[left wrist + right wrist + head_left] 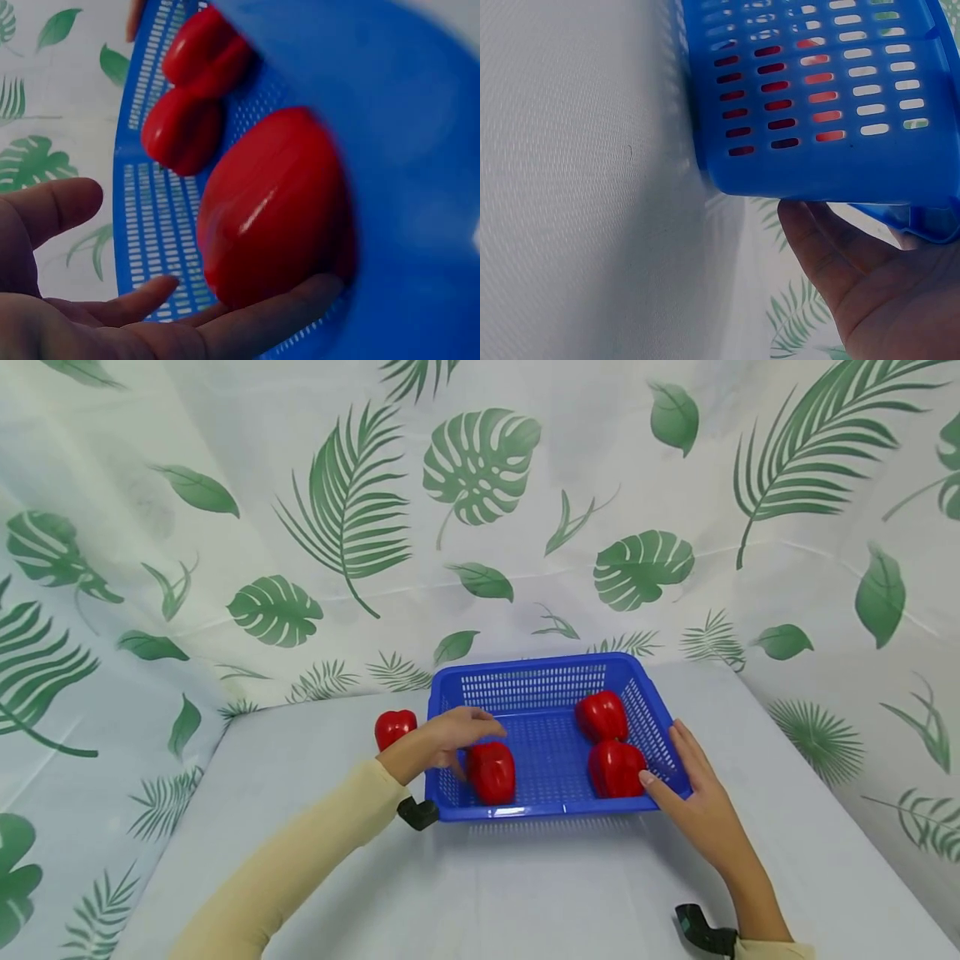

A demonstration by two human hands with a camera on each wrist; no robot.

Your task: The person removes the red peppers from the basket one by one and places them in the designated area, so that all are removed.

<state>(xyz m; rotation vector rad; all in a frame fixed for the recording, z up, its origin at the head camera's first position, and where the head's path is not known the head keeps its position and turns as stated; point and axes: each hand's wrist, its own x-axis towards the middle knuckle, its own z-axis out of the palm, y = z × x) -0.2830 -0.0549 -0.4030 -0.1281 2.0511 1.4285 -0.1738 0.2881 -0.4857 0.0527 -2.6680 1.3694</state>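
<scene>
A blue plastic basket [543, 810] with slotted walls stands on the table, with three red bell peppers in it. One bell pepper [491, 774] is at its left end; a second bell pepper [602, 717] and a third bell pepper [618, 769] lie by the right wall. My left hand [457, 735] reaches over the left rim to the nearest pepper. In the left wrist view its fingers [135, 300] are spread, one lying along the pepper's side. My right hand [701, 806] holds the basket's right front corner, thumb over the rim and fingers along the outer wall.
Another red bell pepper [395, 728] sits on the white tabletop [315, 760], left of the basket and partly behind my left forearm. A leaf-printed curtain [480, 527] hangs behind and at both sides of the table. Black wrist mounts are on both arms.
</scene>
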